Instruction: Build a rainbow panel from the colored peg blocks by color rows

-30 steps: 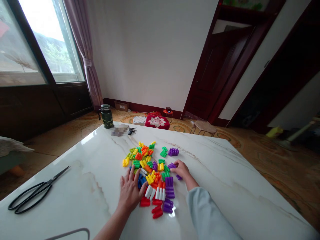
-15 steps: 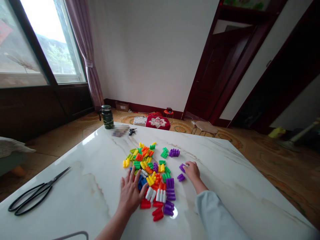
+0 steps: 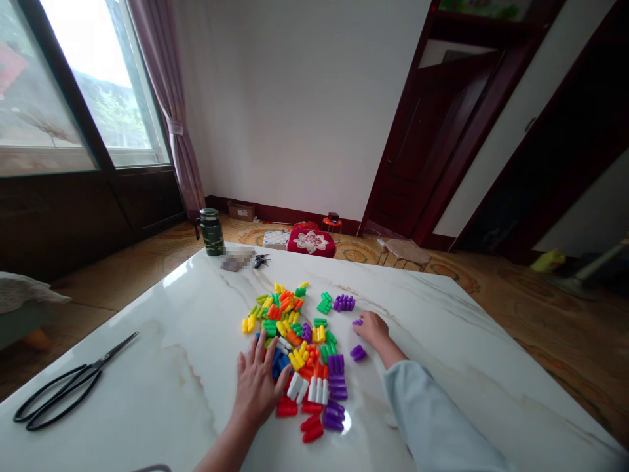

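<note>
A pile of bright plastic building blocks (image 3: 285, 305) in several colours lies spread over the white marbled table (image 3: 187, 367). My left hand (image 3: 258, 380) rests at the pile's left side with fingers spread, partly covering blue blocks (image 3: 281, 362). On the right, my right hand (image 3: 374, 329) has its fingers closed round a purple block (image 3: 357, 322), whose far part is hidden by them. A second purple block (image 3: 358, 353) lies just below that hand. Further purple blocks (image 3: 344, 302) stand together beside green ones (image 3: 324, 302). White blocks (image 3: 318, 390) and red blocks (image 3: 312, 428) sit at the near end.
Long-handled black scissors (image 3: 73, 383) lie at the table's left. A dark green flask (image 3: 211, 233) stands at the far left corner, near a blurred-out item and black keys (image 3: 261, 260). Beyond the table are a red flowered stool (image 3: 311, 242) and a round stool (image 3: 403, 252).
My right hand has turned slightly and its fingers have closed further over the purple block. The left hand stays in place on the pile. The view has shifted a little.
</note>
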A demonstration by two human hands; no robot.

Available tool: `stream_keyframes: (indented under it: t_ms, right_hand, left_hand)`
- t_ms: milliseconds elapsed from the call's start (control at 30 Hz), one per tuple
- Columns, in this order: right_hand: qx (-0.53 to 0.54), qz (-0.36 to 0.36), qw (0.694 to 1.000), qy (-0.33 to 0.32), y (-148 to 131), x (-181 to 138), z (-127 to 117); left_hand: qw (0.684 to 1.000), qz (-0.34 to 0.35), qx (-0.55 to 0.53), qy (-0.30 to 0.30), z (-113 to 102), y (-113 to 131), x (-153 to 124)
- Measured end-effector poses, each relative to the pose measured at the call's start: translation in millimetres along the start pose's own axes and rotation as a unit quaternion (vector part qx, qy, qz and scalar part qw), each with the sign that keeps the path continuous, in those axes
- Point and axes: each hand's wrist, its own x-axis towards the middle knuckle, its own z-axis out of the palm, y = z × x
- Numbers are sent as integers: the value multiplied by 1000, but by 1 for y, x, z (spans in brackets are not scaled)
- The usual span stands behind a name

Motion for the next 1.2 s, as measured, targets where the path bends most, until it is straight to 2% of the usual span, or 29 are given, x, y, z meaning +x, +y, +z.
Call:
stream_keyframes:
  t_ms: [67, 167, 333, 733, 867, 967, 1067, 1200]
  right_hand:
    - [65, 7, 996, 59, 3, 4, 4]
    - [185, 33, 973, 136, 7, 6, 18]
    - [228, 25, 956, 185, 2, 7, 41]
    - [276, 13, 945, 175, -7, 6, 45]
    - [302, 16, 941, 154, -5, 3, 44]
    - [352, 12, 926, 136, 0, -2, 42]
    - [391, 8, 909, 145, 9, -15, 36]
    - [327, -48, 935, 129, 29, -44, 20]
  left_hand:
    - [1000, 1, -4, 2, 1, 0, 0]
    - [1000, 4, -6, 7, 3, -1, 0]
    - [1000, 5, 2, 11, 4, -3, -1]
    - [1000, -1, 5, 5, 0, 0, 0]
    - [1000, 1, 5, 2, -2, 0, 0]
    - [1000, 1, 6, 1, -1, 0, 0]
    - [1000, -1, 7, -2, -1, 0, 0]
    - [1000, -1, 8, -2, -1, 1, 0]
